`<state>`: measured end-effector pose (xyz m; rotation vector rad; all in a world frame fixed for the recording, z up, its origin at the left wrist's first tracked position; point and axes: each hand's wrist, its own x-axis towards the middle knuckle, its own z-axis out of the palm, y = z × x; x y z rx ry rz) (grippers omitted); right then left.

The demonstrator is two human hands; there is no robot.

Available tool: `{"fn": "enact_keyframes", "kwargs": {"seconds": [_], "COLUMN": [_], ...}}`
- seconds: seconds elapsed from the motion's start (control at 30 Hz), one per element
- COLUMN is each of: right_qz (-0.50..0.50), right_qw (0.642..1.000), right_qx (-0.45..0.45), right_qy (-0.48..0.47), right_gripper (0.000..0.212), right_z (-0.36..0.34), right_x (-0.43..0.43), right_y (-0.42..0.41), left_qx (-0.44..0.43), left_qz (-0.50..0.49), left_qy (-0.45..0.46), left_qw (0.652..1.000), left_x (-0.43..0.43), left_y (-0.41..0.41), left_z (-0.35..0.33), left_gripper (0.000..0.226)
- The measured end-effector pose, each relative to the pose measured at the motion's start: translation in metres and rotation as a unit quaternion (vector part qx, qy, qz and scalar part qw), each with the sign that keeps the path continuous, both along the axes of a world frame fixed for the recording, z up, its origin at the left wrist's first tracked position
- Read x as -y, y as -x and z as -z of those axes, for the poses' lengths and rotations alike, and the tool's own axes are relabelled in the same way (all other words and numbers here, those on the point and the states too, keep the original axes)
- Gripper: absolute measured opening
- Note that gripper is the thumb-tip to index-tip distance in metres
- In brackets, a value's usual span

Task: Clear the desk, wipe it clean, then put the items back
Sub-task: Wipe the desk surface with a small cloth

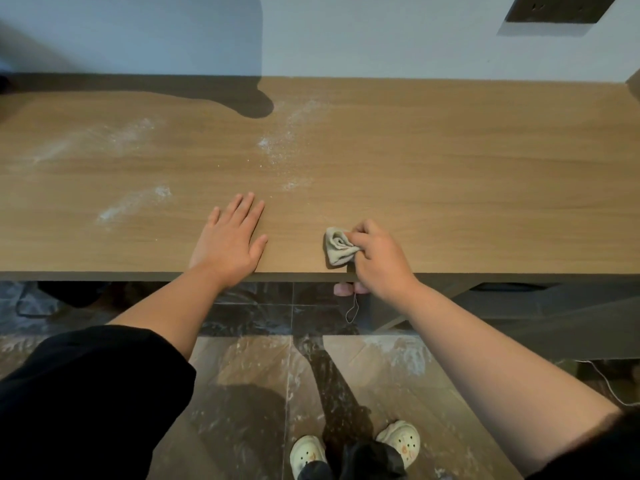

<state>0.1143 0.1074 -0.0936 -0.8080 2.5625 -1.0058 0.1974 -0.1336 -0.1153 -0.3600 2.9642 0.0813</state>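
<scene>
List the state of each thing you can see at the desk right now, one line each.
desk: streaked with white powder on its left and middle parts.
white powder: lying in loose streaks, not yet wiped.
cloth: bunched up, on the desk near its front edge.
left hand: rests flat on the desk, fingers straight.
right hand: grips the cloth, fingers curled.
floor: smeared with white powder.

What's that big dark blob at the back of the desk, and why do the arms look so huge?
Head view: the blob is a shadow falling across the desk and up the wall, probably the person's own; head view again: the wide-angle lens stretches whatever is near the bottom edge, so the arms swell there.
</scene>
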Motion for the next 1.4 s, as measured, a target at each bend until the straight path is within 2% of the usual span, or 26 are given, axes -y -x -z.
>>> {"fn": "enact_keyframes", "kwargs": {"seconds": [0.1, 0.2, 0.27, 0.37, 0.43, 0.5, 0.6, 0.73, 0.9, 1.07, 1.2, 1.23, 1.3, 1.33, 1.4], "right_qz": [-0.054, -0.091, -0.101, -0.037, 0.043, 0.102, 0.129, 0.053, -0.038, -0.085, -0.124, -0.121, -0.07, -0.012, 0.114], "right_qw": [0.998, 0.995, 0.992, 0.987, 0.99, 0.992, 0.991, 0.995, 0.997, 0.993, 0.988, 0.986, 0.979, 0.979, 0.984], "right_qx": [-0.035, 0.029, 0.079, 0.126, 0.074, -0.003, -0.021, -0.025, 0.008, 0.065, 0.086, 0.117, 0.188, 0.185, 0.091], "right_qy": [-0.024, -0.02, 0.018, 0.097, 0.113, 0.076, -0.001, -0.075, -0.064, -0.042, -0.025, -0.012, 0.047, 0.086, 0.1], "right_gripper": [0.037, 0.03, 0.03, 0.031, 0.031, 0.038, 0.027, 0.022, 0.036, 0.02, 0.025, 0.026, 0.025, 0.026, 0.029], "right_z": [0.003, 0.002, 0.0, -0.011, -0.024, -0.03, -0.017, 0.005, -0.003, -0.007, -0.005, -0.007, -0.015, -0.019, -0.02], "right_x": [0.002, 0.006, 0.01, 0.017, 0.024, 0.032, 0.044, 0.064, 0.065, 0.051, 0.035, 0.031, 0.026, 0.024, 0.016], "right_y": [-0.012, -0.02, -0.028, -0.031, -0.009, 0.03, 0.085, 0.09, 0.057, -0.004, -0.033, -0.034, -0.027, -0.016, 0.022], "left_qx": [-0.005, -0.014, -0.017, -0.014, -0.012, -0.009, -0.005, -0.004, -0.003, -0.002, -0.011, -0.012, -0.012, -0.012, -0.013], "left_qz": [0.002, 0.003, 0.004, 0.004, 0.007, 0.006, 0.008, 0.01, 0.01, 0.007, 0.007, 0.007, 0.007, 0.007, 0.008], "left_qy": [-0.003, -0.006, -0.004, -0.004, 0.001, 0.006, 0.01, 0.004, 0.003, 0.004, -0.003, -0.004, -0.001, 0.0, 0.001], "left_qw": [1.0, 1.0, 1.0, 1.0, 1.0, 1.0, 1.0, 1.0, 1.0, 1.0, 1.0, 1.0, 1.0, 1.0, 1.0], "left_x": [0.0, 0.0, 0.001, 0.002, 0.002, 0.002, 0.002, 0.002, 0.002, 0.0, 0.0, 0.001, 0.001, 0.002, 0.001], "left_y": [0.0, 0.0, 0.0, 0.001, 0.001, 0.001, 0.001, 0.001, 0.001, 0.001, 0.0, 0.001, 0.001, 0.0, 0.0], "left_z": [0.0, 0.0, 0.001, 0.002, 0.002, 0.002, 0.002, 0.001, 0.0, 0.0, 0.001, 0.002, 0.002, 0.002, 0.002], "left_gripper": [0.064, 0.063, 0.062, 0.063, 0.064, 0.065, 0.066, 0.064, 0.064, 0.063, 0.062, 0.062, 0.061, 0.061, 0.061]}}
